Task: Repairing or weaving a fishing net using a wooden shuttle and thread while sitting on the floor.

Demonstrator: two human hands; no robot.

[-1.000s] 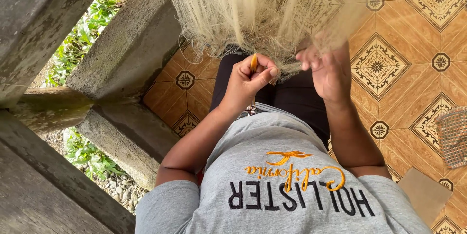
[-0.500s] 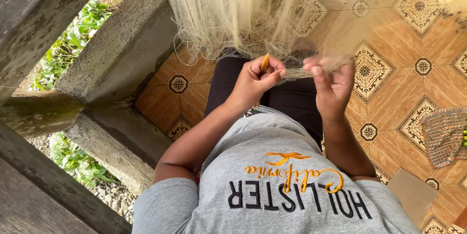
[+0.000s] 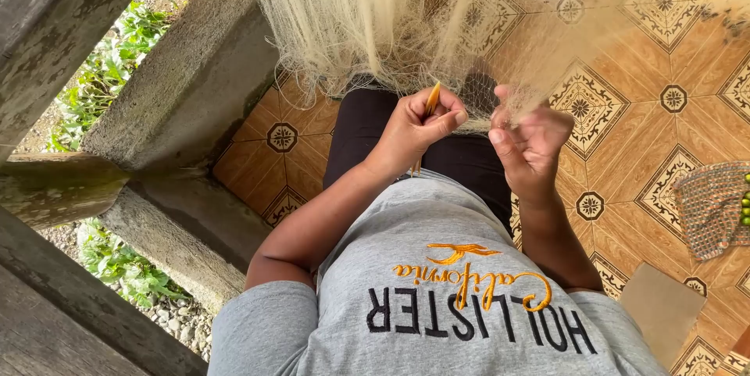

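Patterned tile floor (image 3: 625,87) — woven mat (image 3: 707,208) (right edge), cardboard piece (image 3: 662,310)

Pale cream net (image 3: 375,17), orange needle (image 3: 431,99), brown-orange medallion-patterned floor tiles (image 3: 625,56), grey shirt (image 3: 437,282), perhaps beaded mat (image 3: 707,208).

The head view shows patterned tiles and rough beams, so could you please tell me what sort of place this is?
Probably a tiled porch or veranda at the edge of a house, open to the outdoors. The patterned floor tiles end at weathered beams, beyond which green plants grow on gravel. A pale fishing net hangs over the lap.
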